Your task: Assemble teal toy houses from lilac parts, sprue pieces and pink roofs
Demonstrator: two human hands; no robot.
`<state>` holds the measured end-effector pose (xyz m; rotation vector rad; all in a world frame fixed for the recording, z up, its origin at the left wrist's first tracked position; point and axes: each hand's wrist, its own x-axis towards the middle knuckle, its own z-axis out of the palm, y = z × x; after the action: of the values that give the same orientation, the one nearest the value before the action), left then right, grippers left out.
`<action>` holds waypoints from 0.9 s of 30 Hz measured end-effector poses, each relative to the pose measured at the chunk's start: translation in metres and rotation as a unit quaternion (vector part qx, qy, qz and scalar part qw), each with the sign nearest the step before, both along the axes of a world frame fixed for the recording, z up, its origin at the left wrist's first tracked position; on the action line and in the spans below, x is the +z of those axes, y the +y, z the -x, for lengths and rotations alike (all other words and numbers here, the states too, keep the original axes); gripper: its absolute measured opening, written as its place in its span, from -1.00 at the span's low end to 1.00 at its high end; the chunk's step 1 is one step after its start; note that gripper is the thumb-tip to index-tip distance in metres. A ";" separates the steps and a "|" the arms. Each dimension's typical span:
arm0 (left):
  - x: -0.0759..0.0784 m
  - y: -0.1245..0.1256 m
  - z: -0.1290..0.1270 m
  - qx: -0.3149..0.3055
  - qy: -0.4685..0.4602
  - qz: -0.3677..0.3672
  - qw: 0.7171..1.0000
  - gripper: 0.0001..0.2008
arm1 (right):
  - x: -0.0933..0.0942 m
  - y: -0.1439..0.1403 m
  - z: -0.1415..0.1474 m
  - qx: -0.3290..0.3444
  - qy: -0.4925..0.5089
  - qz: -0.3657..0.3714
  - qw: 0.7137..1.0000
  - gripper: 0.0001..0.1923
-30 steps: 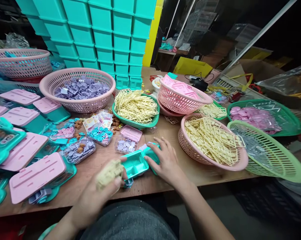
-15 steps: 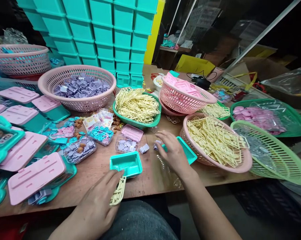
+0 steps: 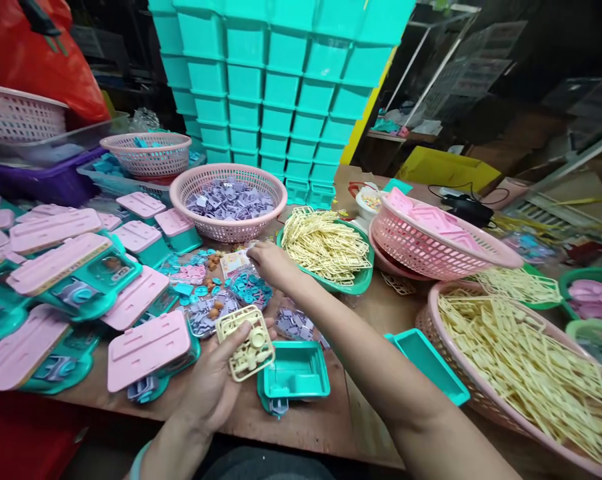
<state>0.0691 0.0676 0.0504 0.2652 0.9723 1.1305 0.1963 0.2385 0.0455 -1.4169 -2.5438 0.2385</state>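
My left hand [image 3: 213,380] grips a cream plastic parts frame [image 3: 245,343], thumb across its front, with small moulded pieces inside the frame. Right beside it sits a teal tray [image 3: 301,373] with compartments, and a small purple-grey part [image 3: 279,405] shows at its near edge. Stretched across the table, my right hand [image 3: 271,262] has its fingers bent together at the edge of the printed cards [image 3: 235,263]. What those fingertips hold, if anything, is hidden. Teal round pieces [image 3: 251,290] lie just below that hand, and purple pieces [image 3: 295,323] sit partly behind my forearm.
Pink-lidded teal boxes [image 3: 148,340] crowd the left. A pink basket of purple parts [image 3: 229,230] and a green basket of cream frames [image 3: 325,250] stand behind. At right are a teal tray [image 3: 431,363] and a pink basket of cream frames [image 3: 511,373]. Teal bins [image 3: 281,87] are stacked high.
The view has turned left. My right hand has gone from the loose purple pieces to the printed cards. My left hand has raised the cream frame, whose face now shows.
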 end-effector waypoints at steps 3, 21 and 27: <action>-0.005 0.006 0.004 0.048 -0.023 0.026 0.998 -0.80 | -0.011 0.041 0.033 -0.016 -0.033 0.020 0.999 -0.71; -0.015 0.031 0.008 0.164 -0.089 0.039 0.982 -0.74 | -0.002 -0.014 -0.004 -0.074 0.266 0.045 0.960 -0.69; -0.019 0.032 -0.009 0.189 -0.107 -0.058 0.974 -0.63 | -0.006 -0.098 -0.018 -0.133 0.482 0.370 0.783 -0.46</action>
<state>0.0786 0.0994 0.0318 0.0478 0.7822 1.5347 0.2146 0.1406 0.0398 -1.2885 -1.3830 1.5683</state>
